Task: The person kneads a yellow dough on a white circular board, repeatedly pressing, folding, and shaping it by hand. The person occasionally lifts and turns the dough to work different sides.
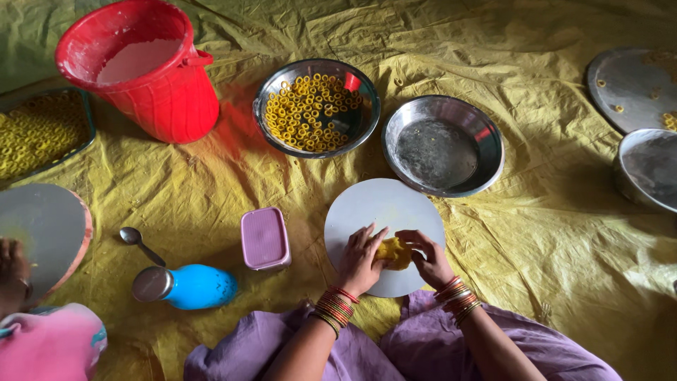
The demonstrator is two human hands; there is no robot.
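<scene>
Two hands meet over the round white board (381, 212): the left hand (361, 259) and the right hand (427, 258) close around a yellow dough lump (393, 252) between them, at the board's near edge. Beyond the board sit a steel bowl of yellow rings (316, 107) and an empty steel bowl (443, 144); a pink lidded box (264, 238) lies just beside the board.

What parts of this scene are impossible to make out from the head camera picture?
- Underside of the yellow dough lump: covered by the left hand and right hand.
- Round white board: its near edge is hidden by the hands.
- Tray of yellow rings: cut off by the left edge.
- Two steel plates: cut off by the right edge.
- Red bucket: how deep its pale contents go cannot be told.
- Another person's hand: mostly out of frame at left.
</scene>
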